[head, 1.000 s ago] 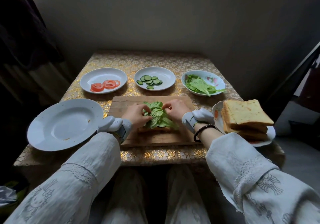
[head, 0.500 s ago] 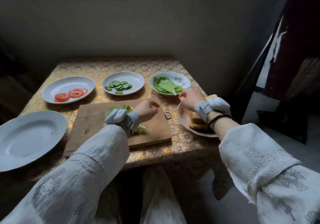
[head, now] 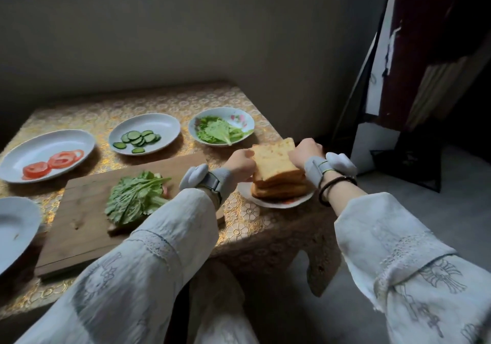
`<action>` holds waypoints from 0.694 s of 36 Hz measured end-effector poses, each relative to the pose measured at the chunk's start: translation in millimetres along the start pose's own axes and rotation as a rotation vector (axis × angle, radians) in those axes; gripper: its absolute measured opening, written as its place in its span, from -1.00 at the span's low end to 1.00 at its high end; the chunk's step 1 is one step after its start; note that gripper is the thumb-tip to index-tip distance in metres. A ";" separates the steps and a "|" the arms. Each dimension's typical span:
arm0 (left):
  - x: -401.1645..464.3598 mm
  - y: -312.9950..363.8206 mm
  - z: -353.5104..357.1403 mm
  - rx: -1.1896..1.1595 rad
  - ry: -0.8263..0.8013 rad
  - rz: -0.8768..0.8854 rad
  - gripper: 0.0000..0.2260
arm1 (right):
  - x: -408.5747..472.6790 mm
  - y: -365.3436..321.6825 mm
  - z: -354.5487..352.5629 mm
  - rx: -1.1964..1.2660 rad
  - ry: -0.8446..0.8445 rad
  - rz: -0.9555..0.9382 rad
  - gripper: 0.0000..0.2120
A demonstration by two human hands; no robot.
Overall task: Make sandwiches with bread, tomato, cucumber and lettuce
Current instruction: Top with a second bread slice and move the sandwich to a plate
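On the gold-patterned desk (head: 239,227), both hands have left the lettuce-topped sandwich (head: 135,197); left grip (head: 240,164) and right grip (head: 305,152) now clasp the top bread slice (head: 275,159), ready to close it

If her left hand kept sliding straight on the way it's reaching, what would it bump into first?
The left hand reaches rightward and already touches the top slice of the bread stack. Going on, it would push that bread, then probably meet the right hand gripping the opposite edge.

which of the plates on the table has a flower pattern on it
The lettuce plate, far right in the back row: pink flowers show on its inside rim. The tomato plate and cucumber plate are plain white.
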State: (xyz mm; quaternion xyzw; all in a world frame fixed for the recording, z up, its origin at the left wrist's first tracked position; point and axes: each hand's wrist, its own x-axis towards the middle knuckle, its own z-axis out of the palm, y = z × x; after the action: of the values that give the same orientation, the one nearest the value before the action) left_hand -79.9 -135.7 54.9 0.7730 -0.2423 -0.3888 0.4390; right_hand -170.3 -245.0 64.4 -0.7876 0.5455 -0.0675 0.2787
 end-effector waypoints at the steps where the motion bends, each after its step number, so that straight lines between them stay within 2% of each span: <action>1: 1.7 0.5 1.0 -0.010 0.003 -0.008 -0.55 | 2.9 0.4 0.7 0.051 -0.007 0.019 -0.65; 7: 7.5 3.8 -0.8 -0.103 0.042 -0.029 -0.56 | 10.7 -0.4 -0.5 0.236 -0.046 0.101 -0.53; 15: 6.2 6.5 -4.6 -0.383 0.035 -0.168 -0.68 | 16.6 -6.9 -7.3 0.358 -0.061 0.096 -0.48; 21: 6.7 5.8 -9.8 -0.570 -0.021 -0.257 -0.82 | 13.7 -15.8 -11.8 0.367 -0.050 0.049 -0.48; 25: 2.7 3.6 -13.1 -0.674 -0.051 -0.288 -0.81 | 9.1 -26.8 -14.4 0.308 -0.029 -0.005 -0.55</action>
State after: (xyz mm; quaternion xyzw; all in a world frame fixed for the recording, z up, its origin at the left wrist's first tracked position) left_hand -67.7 -133.0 61.1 0.6010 0.0000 -0.5238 0.6037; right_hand -150.5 -251.7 88.4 -0.7377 0.5225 -0.1397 0.4040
